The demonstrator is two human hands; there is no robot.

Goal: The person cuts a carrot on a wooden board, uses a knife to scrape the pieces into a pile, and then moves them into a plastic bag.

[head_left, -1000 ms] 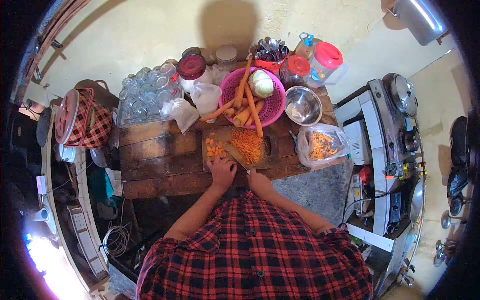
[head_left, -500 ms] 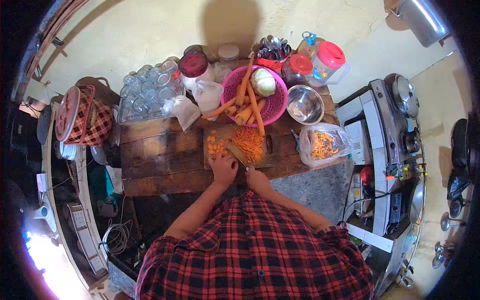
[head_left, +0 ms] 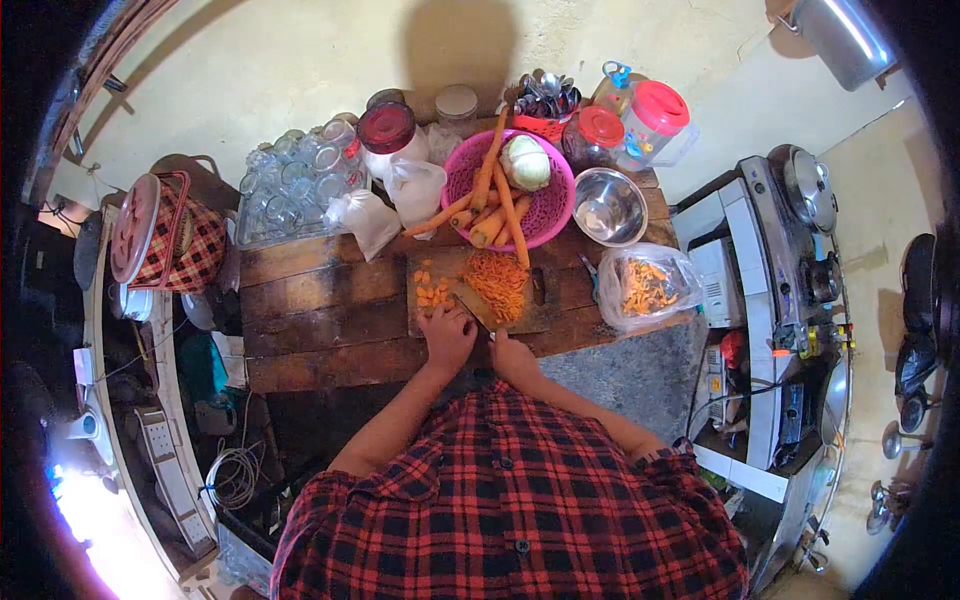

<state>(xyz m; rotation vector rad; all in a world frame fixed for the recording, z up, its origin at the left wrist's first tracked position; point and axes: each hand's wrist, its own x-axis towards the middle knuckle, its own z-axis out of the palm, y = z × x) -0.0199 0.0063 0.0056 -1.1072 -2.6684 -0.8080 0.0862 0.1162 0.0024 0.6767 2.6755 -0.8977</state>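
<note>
A wooden cutting board point(head_left: 540, 318) lies near the table's front edge. Carrot slices point(head_left: 432, 292) are on its left side and a heap of thin carrot strips point(head_left: 497, 284) on its right. My left hand point(head_left: 449, 336) has its fingers curled down on carrot at the board's front, close beside the blade; the piece under the fingertips is mostly hidden. My right hand point(head_left: 514, 360) is wrapped round the handle of a knife point(head_left: 477, 312), whose blade slants up and left between the slices and the strips.
Behind the board stands a pink basket point(head_left: 562, 215) with carrots and a cabbage point(head_left: 526, 163). At the right are a steel bowl point(head_left: 611, 207) and a plastic bag of carrot pieces point(head_left: 650, 288). Glasses point(head_left: 300, 180), tied white bags point(head_left: 364, 222) and jars point(head_left: 387, 129) stand at the back left.
The knife blade has shifted and tilted slightly beside my left fingers, and my right hand has moved a little to the left. The other things stay where they were.
</note>
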